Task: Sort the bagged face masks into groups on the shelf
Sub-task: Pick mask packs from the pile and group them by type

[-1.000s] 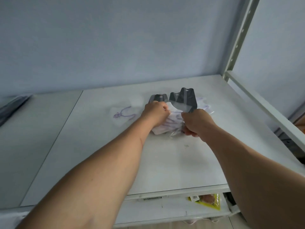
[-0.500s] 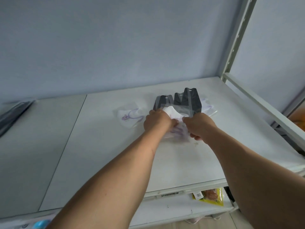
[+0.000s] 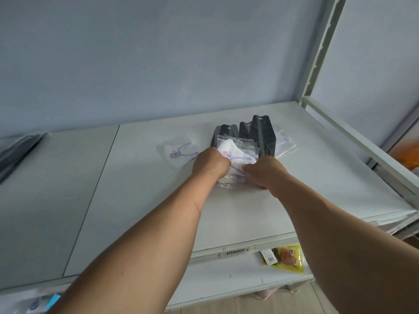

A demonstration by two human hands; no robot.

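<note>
Head: bagged mask (image 3: pixel 235 152) between both hands' fingers (pinched).

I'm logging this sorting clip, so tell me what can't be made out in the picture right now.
- Fingertips of left hand and right hand: curled under, head view.
- Count of white bagged masks held: overlapping, hands cover them.
- Black mask packs: lower parts behind the white bags.
- Dark object: cut by left edge.

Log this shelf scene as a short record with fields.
left hand: grips held white mask bag
right hand: grips the same bag
black mask bags: behind the hands, partly under the held bag
lone white mask bag: flat on shelf, left of the hands
yellow packet: on lower shelf
</note>
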